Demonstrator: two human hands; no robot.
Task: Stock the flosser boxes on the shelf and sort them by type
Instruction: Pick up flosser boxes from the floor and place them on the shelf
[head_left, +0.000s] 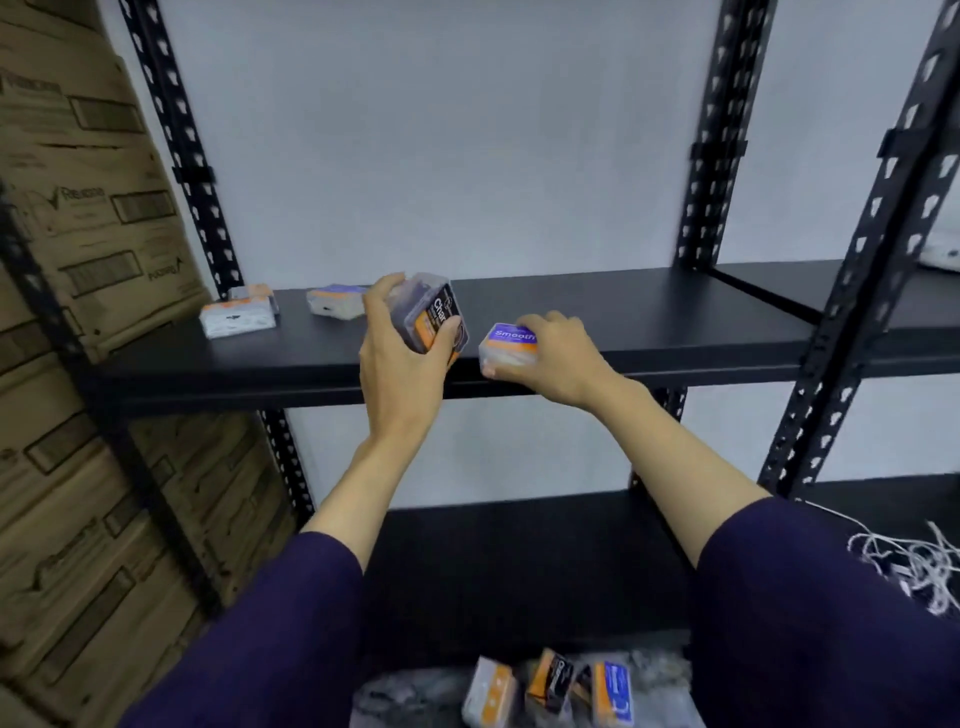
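Fingers of the left hand curl around a black-labelled flosser box, holding it tilted just above the shelf. The right hand wraps a purple-labelled flosser box at the shelf's front edge; whether that box already rests on the board I cannot tell. Beyond the left fingertips, toward the back corner, a white flosser box sits with a smaller one touching behind it, and another pale box lies just beside the held black one. Well below both hands, more flosser boxes wait in a plastic-wrapped pile. By my reading, stocking is at an early stage: a few boxes placed, two in hand, several unshelved, and grouping by type barely begun.
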